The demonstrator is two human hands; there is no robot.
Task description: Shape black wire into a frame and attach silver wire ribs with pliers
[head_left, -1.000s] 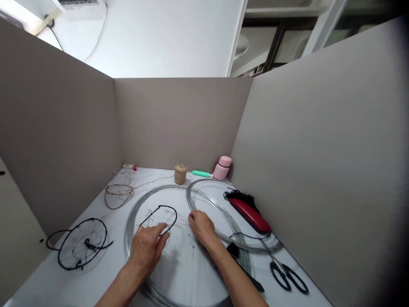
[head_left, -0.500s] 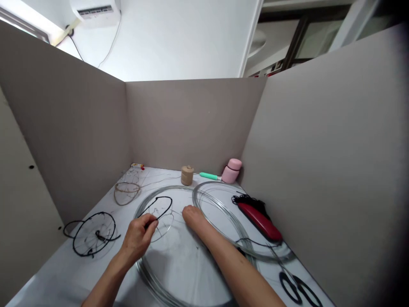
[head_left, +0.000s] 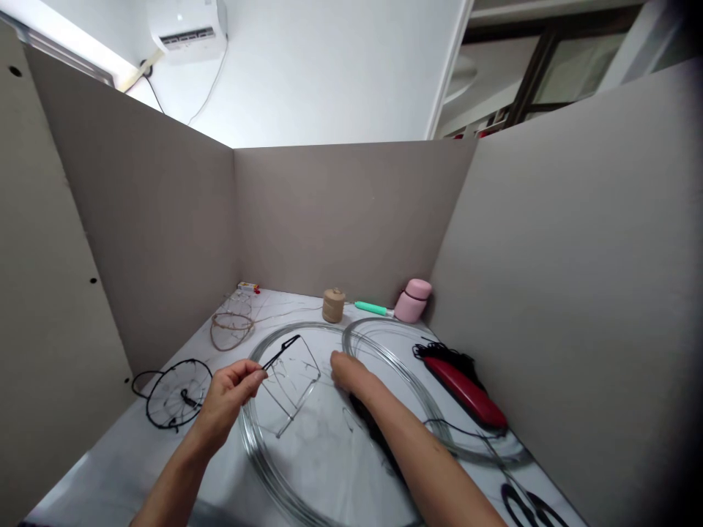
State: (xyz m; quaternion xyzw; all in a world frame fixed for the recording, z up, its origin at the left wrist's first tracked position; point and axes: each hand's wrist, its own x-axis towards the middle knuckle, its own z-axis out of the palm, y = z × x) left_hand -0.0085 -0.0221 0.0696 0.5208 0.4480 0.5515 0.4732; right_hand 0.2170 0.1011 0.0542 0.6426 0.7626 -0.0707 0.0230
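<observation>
My left hand (head_left: 236,388) pinches the black cord-wrapped edge of a small wire frame (head_left: 294,417). The rest of the frame is bare silver wire, tilted over the table beyond my fingers. To the right, my right hand (head_left: 348,372) is closed, its fingertips turned away and hidden, so what it holds cannot be made out. Some black cord (head_left: 365,417) shows under my right forearm. Beneath both hands lies a large coil of silver wire (head_left: 263,468), with a second wire coil (head_left: 351,338) overlapping it on the right.
At left lie a black-wrapped wire wheel (head_left: 179,362) and a brown-wrapped wire shape (head_left: 217,340). A twine spool (head_left: 333,306), green-handled tool (head_left: 370,308) and pink flask (head_left: 413,301) stand along the back. A red case (head_left: 464,391) with black strands and scissors (head_left: 530,505) are at right.
The wire frame has turned in my left hand, so its black edge now appears nearly straight rather than as an open loop. My right hand stays closed nearby. The view has shifted slightly left.
</observation>
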